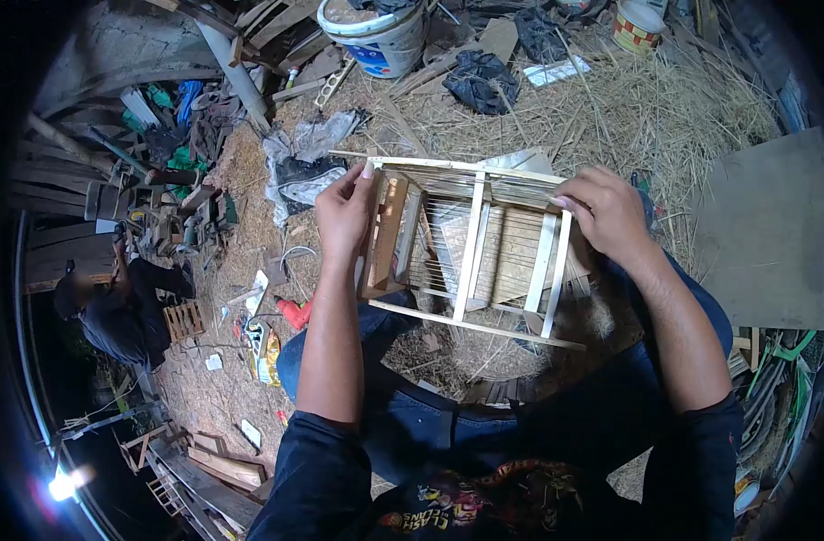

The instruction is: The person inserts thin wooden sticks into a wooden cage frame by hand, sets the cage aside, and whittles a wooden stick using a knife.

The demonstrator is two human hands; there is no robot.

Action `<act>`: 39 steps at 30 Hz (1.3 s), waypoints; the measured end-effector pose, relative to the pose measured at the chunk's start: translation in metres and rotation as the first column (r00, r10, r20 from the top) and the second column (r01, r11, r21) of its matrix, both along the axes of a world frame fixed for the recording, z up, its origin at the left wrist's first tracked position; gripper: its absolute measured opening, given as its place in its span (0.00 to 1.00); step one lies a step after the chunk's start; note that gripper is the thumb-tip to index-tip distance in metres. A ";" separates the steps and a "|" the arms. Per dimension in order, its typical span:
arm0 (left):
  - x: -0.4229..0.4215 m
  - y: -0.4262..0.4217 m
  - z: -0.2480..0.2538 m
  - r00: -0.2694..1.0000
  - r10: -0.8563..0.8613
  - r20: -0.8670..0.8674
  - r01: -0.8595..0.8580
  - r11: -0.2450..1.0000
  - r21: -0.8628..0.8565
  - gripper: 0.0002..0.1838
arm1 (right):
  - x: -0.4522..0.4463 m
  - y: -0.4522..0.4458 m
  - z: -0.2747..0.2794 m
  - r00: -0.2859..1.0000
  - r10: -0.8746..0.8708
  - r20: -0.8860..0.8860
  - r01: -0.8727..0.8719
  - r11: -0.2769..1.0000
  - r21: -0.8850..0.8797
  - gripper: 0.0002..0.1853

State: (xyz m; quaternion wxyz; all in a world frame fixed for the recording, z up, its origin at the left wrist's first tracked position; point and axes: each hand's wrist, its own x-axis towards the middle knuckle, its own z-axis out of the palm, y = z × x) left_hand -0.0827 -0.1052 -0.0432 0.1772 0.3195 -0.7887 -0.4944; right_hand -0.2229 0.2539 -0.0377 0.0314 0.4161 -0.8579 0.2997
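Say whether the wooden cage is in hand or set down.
In hand: the left hand and right hand grip opposite ends of the wooden cage. Whether it also rests on anything, I cannot tell.

1 wooden cage frame (469, 243), held between left hand (344, 215) and right hand (607, 212); 1 bucket (376, 52), placed beyond; 1 tub (638, 27), placed right of bucket; 1 person (123, 311), seen at left; 1 panel (773, 234), positioned at right.

One head-worn camera looks forward and steeply down; nearest is the wearer's dark, printed shirt (484, 509), at the bottom edge; the pale, boxy, barred wooden frame (471, 243) sits close, mid-view; straw-strewn brown ground (610, 117) lies beyond.
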 end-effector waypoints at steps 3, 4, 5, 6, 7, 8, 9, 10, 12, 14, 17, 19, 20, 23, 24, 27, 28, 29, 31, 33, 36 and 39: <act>-0.007 -0.002 -0.001 0.996 0.053 0.069 -0.051 0.998 -0.035 0.25 | -0.002 -0.003 0.002 1.000 -0.003 -0.002 0.003 1.000 0.013 0.06; -0.009 -0.003 -0.001 0.992 0.048 0.114 -0.046 0.999 -0.020 0.25 | -0.002 -0.004 0.001 1.000 -0.001 0.000 0.001 1.000 0.016 0.06; -0.009 -0.004 -0.001 0.986 0.041 0.159 -0.041 0.999 -0.005 0.25 | -0.002 -0.006 0.001 1.000 -0.009 -0.004 0.009 1.000 0.026 0.06; -0.010 -0.004 -0.002 0.986 0.042 0.160 -0.042 0.999 -0.002 0.25 | -0.002 -0.006 0.001 1.000 -0.017 -0.010 0.017 0.999 0.037 0.06; -0.010 -0.004 -0.003 0.984 0.043 0.172 -0.040 0.999 -0.025 0.25 | -0.002 -0.006 0.000 1.000 -0.017 -0.009 0.018 0.999 0.042 0.06; -0.011 -0.003 -0.003 0.982 0.043 0.183 -0.035 0.998 -0.047 0.26 | -0.002 -0.007 -0.001 0.999 -0.024 -0.024 0.025 0.999 0.031 0.06; -0.011 0.003 0.004 0.984 0.052 0.172 -0.045 0.998 -0.045 0.26 | -0.002 -0.007 -0.002 0.999 -0.035 -0.039 0.035 0.999 0.023 0.06; -0.012 0.009 0.011 0.985 0.056 0.161 -0.051 0.998 -0.039 0.26 | -0.003 -0.006 -0.004 0.998 -0.043 -0.043 0.045 0.998 0.037 0.06; -0.010 -0.012 -0.015 0.990 0.054 0.128 -0.043 0.995 -0.085 0.24 | -0.004 -0.004 -0.004 0.997 -0.066 -0.034 0.065 0.997 -0.041 0.06; -0.010 -0.015 -0.019 0.990 0.066 0.129 -0.060 0.997 -0.051 0.24 | -0.006 0.006 0.002 0.996 -0.079 -0.033 0.079 0.997 -0.020 0.06; -0.009 -0.014 -0.017 0.988 0.074 0.138 -0.067 0.997 -0.049 0.24 | -0.013 0.020 0.002 0.969 -0.190 0.156 0.222 0.948 -0.226 0.10; -0.008 -0.019 -0.021 0.989 0.054 0.139 -0.046 0.997 -0.060 0.24 | -0.012 0.030 0.007 0.925 -0.245 0.292 0.301 0.939 -0.165 0.11; -0.008 -0.021 -0.024 0.989 0.046 0.137 -0.040 0.998 -0.052 0.24 | -0.011 0.033 0.010 0.857 -0.290 0.425 0.365 0.925 -0.106 0.12; -0.008 -0.024 -0.027 0.990 0.045 0.132 -0.041 0.999 -0.033 0.26 | 0.001 0.027 0.001 0.849 -0.266 0.457 0.338 0.938 -0.082 0.13; -0.009 -0.023 -0.026 0.990 0.044 0.132 -0.039 0.999 -0.034 0.26 | 0.003 0.024 -0.004 0.874 -0.231 0.427 0.306 0.945 -0.117 0.13; -0.009 -0.024 -0.026 0.983 0.073 0.168 -0.068 0.997 -0.036 0.26 | 0.006 0.015 -0.006 0.886 -0.279 0.370 0.324 0.944 -0.064 0.11; -0.009 -0.023 -0.027 0.985 0.073 0.157 -0.068 0.997 -0.040 0.26 | 0.005 0.014 -0.007 0.887 -0.277 0.370 0.322 0.944 -0.066 0.11; -0.009 -0.024 -0.027 0.987 0.073 0.145 -0.067 0.997 -0.045 0.27 | 0.004 0.013 -0.008 0.876 -0.287 0.388 0.337 0.939 -0.067 0.10; -0.009 -0.022 -0.024 0.986 0.070 0.151 -0.059 0.995 -0.075 0.27 | 0.004 0.010 -0.007 0.865 -0.293 0.408 0.350 0.934 -0.071 0.10; -0.010 -0.021 -0.021 0.987 0.062 0.150 -0.050 0.995 -0.086 0.27 | 0.007 0.007 -0.003 0.874 -0.370 0.315 0.384 0.923 0.018 0.10; -0.008 -0.017 -0.017 0.986 0.059 0.154 -0.036 0.988 -0.149 0.27 | 0.012 0.005 -0.009 0.904 -0.389 0.179 0.396 0.918 0.000 0.10; -0.010 -0.015 -0.020 0.973 0.122 0.196 -0.103 0.989 -0.107 0.27 | 0.016 -0.001 -0.014 0.886 -0.443 0.139 0.446 0.895 0.006 0.09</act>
